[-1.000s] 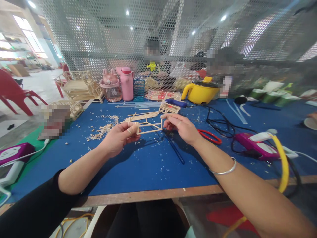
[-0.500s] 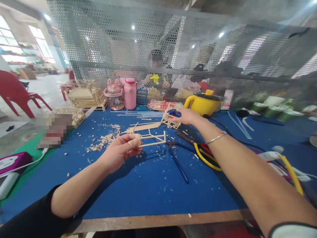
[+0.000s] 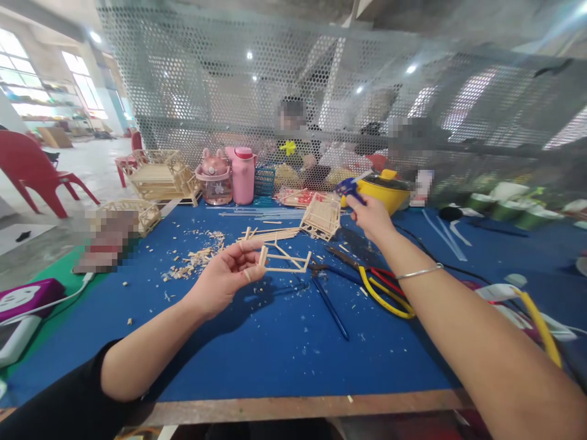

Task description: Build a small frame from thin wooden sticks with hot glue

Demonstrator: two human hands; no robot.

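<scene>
Above the blue work mat my left hand (image 3: 228,275) pinches a small wooden stick frame (image 3: 287,267) at its left end. Thumb and fingers cover part of that end. My right hand (image 3: 375,221) is raised at the back of the mat, wrapped round a blue hot glue gun (image 3: 348,189). A clear stick projects from the gun. Just left of my right hand stands a small slatted wooden structure (image 3: 321,219). Thin wooden sticks (image 3: 270,234) lie behind the held frame.
Blue-handled pliers (image 3: 330,305) and yellow-handled pliers (image 3: 385,293) lie right of the frame. Wood scraps (image 3: 195,261) litter the left side. A yellow pot (image 3: 389,194), pink flask (image 3: 243,177) and clear glue sticks (image 3: 261,213) are at the back, before a perforated metal screen (image 3: 206,79).
My right hand has lifted the hot glue gun up and to the right, away from the slatted structure. My left hand's grip has shifted and the stick frame has turned slightly.
</scene>
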